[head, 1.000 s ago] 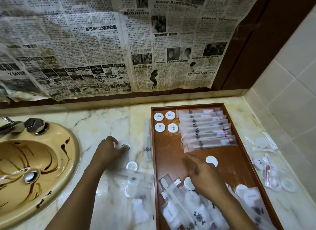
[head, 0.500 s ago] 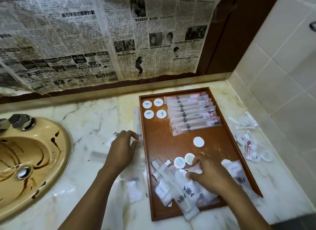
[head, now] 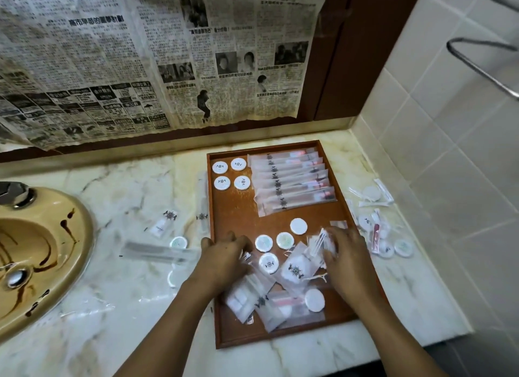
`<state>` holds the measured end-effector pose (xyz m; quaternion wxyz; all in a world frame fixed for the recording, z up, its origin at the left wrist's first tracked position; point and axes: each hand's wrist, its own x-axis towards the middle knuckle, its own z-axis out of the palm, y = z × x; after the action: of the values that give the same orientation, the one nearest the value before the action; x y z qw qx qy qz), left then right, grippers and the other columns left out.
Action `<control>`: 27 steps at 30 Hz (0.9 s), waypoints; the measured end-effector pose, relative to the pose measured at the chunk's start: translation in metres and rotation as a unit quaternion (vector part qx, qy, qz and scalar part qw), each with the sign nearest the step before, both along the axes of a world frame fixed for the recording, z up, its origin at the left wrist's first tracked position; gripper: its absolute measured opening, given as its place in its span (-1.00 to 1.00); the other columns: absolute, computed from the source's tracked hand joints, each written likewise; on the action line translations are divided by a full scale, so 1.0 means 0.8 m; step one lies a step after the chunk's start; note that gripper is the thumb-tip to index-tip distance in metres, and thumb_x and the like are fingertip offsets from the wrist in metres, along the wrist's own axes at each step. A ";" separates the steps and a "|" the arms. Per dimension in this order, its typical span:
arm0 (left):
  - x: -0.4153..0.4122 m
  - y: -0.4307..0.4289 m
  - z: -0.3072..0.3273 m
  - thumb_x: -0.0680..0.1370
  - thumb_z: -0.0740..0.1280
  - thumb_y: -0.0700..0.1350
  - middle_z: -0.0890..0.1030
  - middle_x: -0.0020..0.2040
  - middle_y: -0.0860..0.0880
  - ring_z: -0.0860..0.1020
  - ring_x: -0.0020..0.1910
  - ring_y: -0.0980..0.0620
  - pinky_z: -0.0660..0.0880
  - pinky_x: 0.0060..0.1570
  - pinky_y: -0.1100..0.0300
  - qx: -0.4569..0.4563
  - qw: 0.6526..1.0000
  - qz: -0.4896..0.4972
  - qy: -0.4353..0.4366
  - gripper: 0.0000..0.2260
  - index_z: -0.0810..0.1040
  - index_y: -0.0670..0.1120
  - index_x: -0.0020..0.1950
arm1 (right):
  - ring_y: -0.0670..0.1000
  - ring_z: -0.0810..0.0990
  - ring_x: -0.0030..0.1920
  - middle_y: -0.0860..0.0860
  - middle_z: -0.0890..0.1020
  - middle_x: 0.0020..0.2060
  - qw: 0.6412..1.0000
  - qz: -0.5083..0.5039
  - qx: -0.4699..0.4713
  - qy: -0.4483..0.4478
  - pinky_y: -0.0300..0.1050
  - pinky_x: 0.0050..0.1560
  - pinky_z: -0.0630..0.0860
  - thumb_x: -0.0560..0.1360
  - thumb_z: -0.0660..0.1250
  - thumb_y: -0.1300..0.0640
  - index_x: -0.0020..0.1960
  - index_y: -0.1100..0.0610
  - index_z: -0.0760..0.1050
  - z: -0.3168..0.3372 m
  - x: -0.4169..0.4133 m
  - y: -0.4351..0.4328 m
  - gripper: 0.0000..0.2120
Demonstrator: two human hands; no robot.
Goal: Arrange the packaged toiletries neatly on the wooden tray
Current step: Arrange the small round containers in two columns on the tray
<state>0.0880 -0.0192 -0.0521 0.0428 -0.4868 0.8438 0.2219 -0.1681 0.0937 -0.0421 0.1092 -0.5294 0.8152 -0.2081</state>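
Note:
A wooden tray point(head: 238, 214) lies on the marble counter. At its far end sit several round white packets point(head: 231, 173) in a square and a neat row of long toothbrush sachets point(head: 292, 180). Its near half holds a loose heap of clear sachets point(head: 269, 301) and round packets point(head: 268, 263). My left hand point(head: 224, 257) rests over the tray's left edge on the heap, fingers curled and blurred. My right hand point(head: 346, 260) is on the heap's right side, fingers pinching a small clear sachet point(head: 320, 243).
More sachets point(head: 165, 222) and round packets point(head: 178, 242) lie scattered on the counter left of the tray, others point(head: 377, 230) to its right by the tiled wall. A tan basin point(head: 36, 253) is at far left. Newspaper point(head: 140, 54) covers the mirror behind.
My left hand has moved right from the counter onto the tray's heap. My right hand has shifted right and taken up a small sachet. The camera has pulled back and turned right.

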 end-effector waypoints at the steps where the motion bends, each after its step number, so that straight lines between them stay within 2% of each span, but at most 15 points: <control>1: -0.003 0.002 0.000 0.55 0.34 0.17 0.47 0.07 0.12 0.57 0.03 0.03 0.22 0.13 -0.01 -0.005 1.000 0.009 0.004 -0.73 0.46 0.20 0.23 | 0.18 0.50 0.30 0.12 0.54 0.29 0.999 -0.021 -0.013 -0.026 0.04 0.28 0.46 0.46 0.44 0.29 0.37 0.13 0.48 0.001 -0.011 0.004 -0.52; 3: -0.012 0.009 0.000 0.57 0.29 0.17 0.47 0.05 0.12 0.58 0.03 0.03 0.24 0.15 -0.03 -0.008 1.000 0.020 0.015 -0.76 0.47 0.18 0.21 | 0.18 0.51 0.30 0.13 0.56 0.30 0.994 -0.076 -0.021 -0.077 0.04 0.27 0.47 0.49 0.43 0.29 0.38 0.15 0.46 0.002 -0.030 0.012 -0.52; 5: -0.026 0.018 0.002 0.55 0.30 0.23 0.47 0.05 0.13 0.56 0.07 0.02 0.23 0.15 -0.02 -0.003 1.000 0.019 0.017 -0.71 0.47 0.17 0.20 | 0.22 0.50 0.31 0.17 0.54 0.31 0.991 -0.109 -0.010 -0.082 0.10 0.26 0.49 0.48 0.47 0.22 0.41 0.15 0.43 0.001 -0.043 0.018 -0.48; 8: -0.054 0.031 0.008 0.46 0.34 0.38 0.49 0.13 0.12 0.52 0.15 0.04 0.16 0.22 -0.04 -0.003 1.000 -0.003 0.008 -0.54 0.47 0.20 0.26 | 0.26 0.49 0.24 0.22 0.52 0.24 0.992 -0.123 0.008 -0.014 0.14 0.17 0.52 0.42 0.55 0.11 0.37 0.15 0.45 -0.002 -0.056 0.027 -0.43; 10: -0.073 0.040 0.011 0.42 0.35 0.43 0.50 0.18 0.09 0.51 0.19 0.03 0.14 0.26 -0.06 0.001 1.000 -0.024 0.001 -0.45 0.46 0.18 0.31 | 0.23 0.53 0.15 0.19 0.56 0.13 0.993 -0.114 -0.008 0.016 0.11 0.08 0.56 0.44 0.52 0.10 0.22 0.15 0.54 0.003 -0.057 0.033 -0.61; 12: -0.087 0.046 0.010 0.42 0.35 0.42 0.50 0.20 0.04 0.50 0.21 -0.01 0.19 0.27 -0.09 0.002 0.999 -0.037 -0.027 -0.40 0.44 0.13 0.33 | 0.12 0.61 -0.02 0.06 0.62 -0.05 0.998 -0.057 -0.014 -0.028 -0.03 -0.08 0.57 0.46 0.45 0.13 -0.03 0.02 0.58 0.016 -0.045 0.042 -0.89; 14: -0.098 0.047 0.011 0.46 0.35 0.34 0.51 0.18 0.01 0.51 0.18 -0.05 0.22 0.26 -0.11 -0.002 0.999 -0.023 -0.041 -0.49 0.47 0.07 0.28 | 0.02 0.61 -0.10 -0.09 0.60 -0.14 0.996 0.047 0.067 -0.035 -0.09 -0.17 0.51 0.46 0.42 0.05 -0.11 -0.07 0.55 0.025 -0.026 0.052 -0.95; 16: -0.102 0.045 0.013 0.52 0.33 0.24 0.53 0.13 0.00 0.53 0.15 -0.06 0.20 0.25 -0.11 0.020 0.999 0.018 -0.022 -0.65 0.52 0.04 0.16 | 0.00 0.57 0.03 -0.10 0.54 -0.02 0.973 0.161 0.166 0.024 -0.08 -0.07 0.50 0.46 0.38 -0.15 0.07 -0.08 0.53 0.021 -0.004 0.060 -0.76; 18: -0.098 0.040 0.016 0.57 0.32 0.17 0.55 0.08 0.01 0.55 0.14 -0.07 0.19 0.26 -0.11 0.069 0.994 0.086 0.028 -0.80 0.50 0.07 0.04 | 0.04 0.53 0.11 -0.05 0.48 0.09 0.956 0.193 0.212 0.060 -0.03 0.04 0.51 0.43 0.39 -0.24 0.20 -0.02 0.46 0.011 0.012 0.065 -0.55; 21: -0.083 0.035 0.018 0.60 0.30 0.16 0.60 0.04 0.01 0.57 0.12 -0.07 0.29 0.20 -0.06 0.074 0.981 0.164 0.068 -0.83 0.45 0.09 -0.05 | 0.08 0.55 0.05 0.00 0.51 0.08 0.966 0.185 0.170 0.054 -0.01 0.04 0.53 0.42 0.46 -0.21 0.17 0.03 0.50 -0.007 0.025 0.068 -0.55; 24: -0.073 0.035 0.026 0.61 0.31 0.16 0.61 -0.01 0.03 0.57 0.14 -0.07 0.29 0.06 0.02 0.063 0.978 0.196 0.046 -0.82 0.52 0.06 0.02 | 0.05 0.57 -0.04 -0.03 0.53 -0.02 0.975 0.186 0.125 0.009 -0.05 -0.05 0.52 0.44 0.47 -0.05 0.03 0.01 0.54 -0.016 0.026 0.067 -0.77; 25: -0.072 0.036 0.029 0.60 0.32 0.16 0.59 -0.02 0.04 0.57 0.17 -0.07 0.29 0.07 0.03 0.063 0.977 0.202 0.035 -0.80 0.52 0.05 0.07 | 0.02 0.57 -0.09 -0.06 0.52 -0.07 0.978 0.177 0.109 -0.022 -0.09 -0.11 0.51 0.45 0.46 0.04 -0.04 -0.02 0.52 -0.015 0.024 0.067 -0.85; 27: -0.075 0.040 0.031 0.59 0.33 0.19 0.62 0.04 0.05 0.56 0.21 -0.05 0.27 0.22 -0.05 0.045 0.976 0.210 0.018 -0.72 0.49 0.06 0.20 | -0.05 0.55 -0.18 -0.13 0.51 -0.14 0.986 0.133 0.066 -0.074 -0.13 -0.24 0.49 0.44 0.46 0.14 -0.11 -0.07 0.45 -0.011 0.014 0.064 -0.80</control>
<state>0.0282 0.0128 -0.0276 0.0015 -0.6469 0.7123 0.2724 -0.1566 0.1449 -0.0512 0.2306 -0.6077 0.7391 -0.1766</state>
